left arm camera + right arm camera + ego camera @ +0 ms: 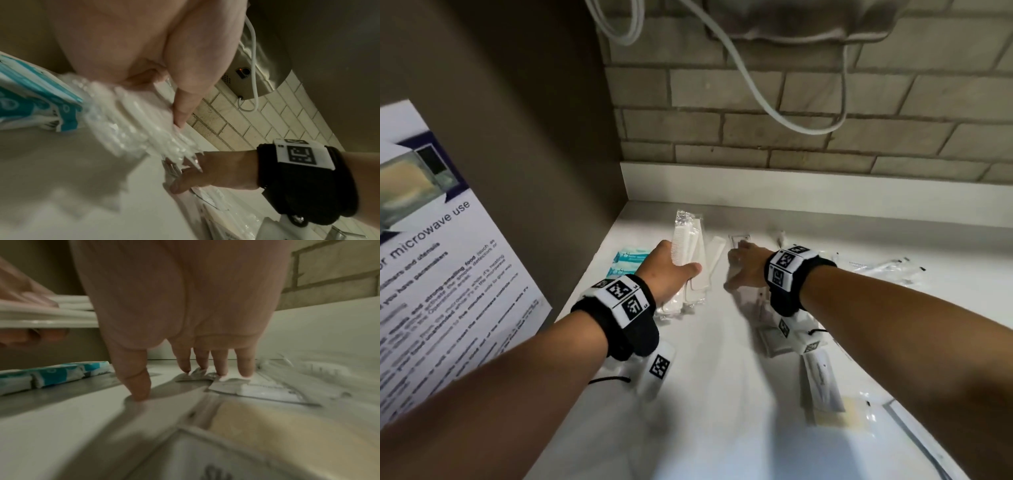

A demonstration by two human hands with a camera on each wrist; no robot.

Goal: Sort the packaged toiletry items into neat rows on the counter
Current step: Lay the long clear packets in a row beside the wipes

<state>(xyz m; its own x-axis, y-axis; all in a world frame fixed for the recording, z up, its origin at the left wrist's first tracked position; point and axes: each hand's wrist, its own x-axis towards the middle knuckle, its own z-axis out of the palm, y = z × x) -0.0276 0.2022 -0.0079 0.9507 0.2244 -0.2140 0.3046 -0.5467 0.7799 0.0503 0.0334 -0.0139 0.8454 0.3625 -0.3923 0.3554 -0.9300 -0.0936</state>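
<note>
My left hand [681, 270] grips a bundle of white combs in clear wrappers [688, 240] and holds it above the white counter [709, 394]. In the left wrist view the thumb [185, 107] presses on the comb bundle [133, 123]. My right hand [736, 263] is spread flat just right of the combs. Its straight fingertips [244, 369] press on small flat sachets [255, 389] lying on the counter, and its thumb [139, 391] touches the bare counter. The combs [51, 316] show at the left of the right wrist view.
Teal packets [625, 263] lie by the brown side wall [534, 154] on the left. Wrapped toothbrushes [876, 267] lie at the right, white tube packets [822, 380] and a beige packet [835, 416] nearer me. A white cable [756, 92] hangs before the tiled wall.
</note>
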